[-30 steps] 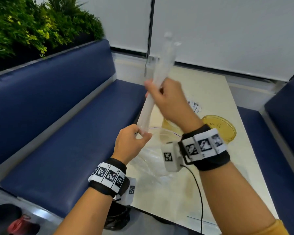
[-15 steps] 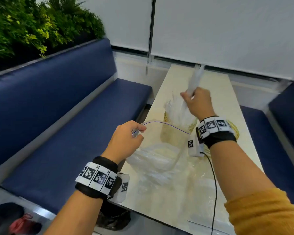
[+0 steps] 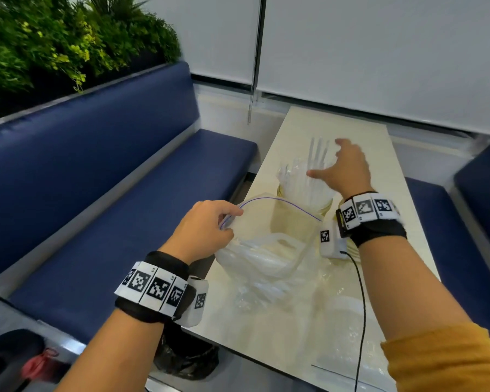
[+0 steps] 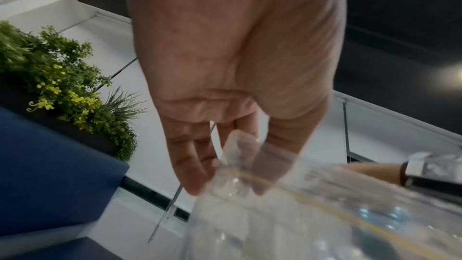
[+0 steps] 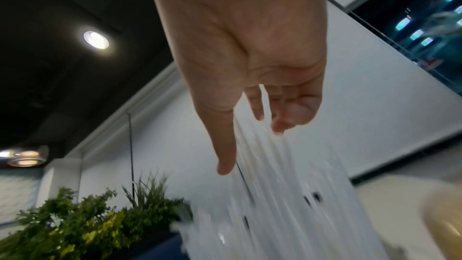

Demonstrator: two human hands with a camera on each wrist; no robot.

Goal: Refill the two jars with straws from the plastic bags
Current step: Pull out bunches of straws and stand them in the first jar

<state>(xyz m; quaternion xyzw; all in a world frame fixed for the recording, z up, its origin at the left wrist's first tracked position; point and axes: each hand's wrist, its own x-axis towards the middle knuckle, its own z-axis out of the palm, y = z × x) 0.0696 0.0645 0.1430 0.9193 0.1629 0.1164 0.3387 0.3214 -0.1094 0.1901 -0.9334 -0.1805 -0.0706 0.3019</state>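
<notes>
Clear plastic is pinched between the thumb and fingers of the left hand (image 3: 203,232): it holds the rim of an open plastic bag (image 3: 269,250) by its purple zip line, at the near left edge of the tabletop (image 3: 334,123). The left wrist view shows the crumpled film caught between the thumb and the fingertips (image 4: 197,181). Pale straws lie bunched in the bottom of this bag, which sags onto the tabletop.

Beyond it the right hand (image 3: 344,168) is spread, with the thumb pointing left and the fingers stretched forward, and it grips nothing. It hangs over a bundle of clear straws (image 3: 303,179) standing in a jar (image 3: 324,206) with a yellowish glass wall. In the right wrist view the straws (image 5: 275,195) fan out, blurred, just below the loose fingers (image 5: 226,145); I cannot tell whether a fingertip touches them. The straws lean in several directions, and a few stick up higher than the rest.

A second yellowish object shows only as a sliver behind the right wrist, too hidden to name. More crinkled clear plastic (image 3: 348,343) lies flat on the near end of the tabletop, under the right forearm. Both wrists wear black bands with black-and-white marker tags, and a black cable (image 3: 361,306) runs down from the right one.

A blue bench seat (image 3: 96,179) runs along the left side, with green plants (image 3: 54,46) above its back. White window blinds (image 3: 379,52) fill the far wall.
</notes>
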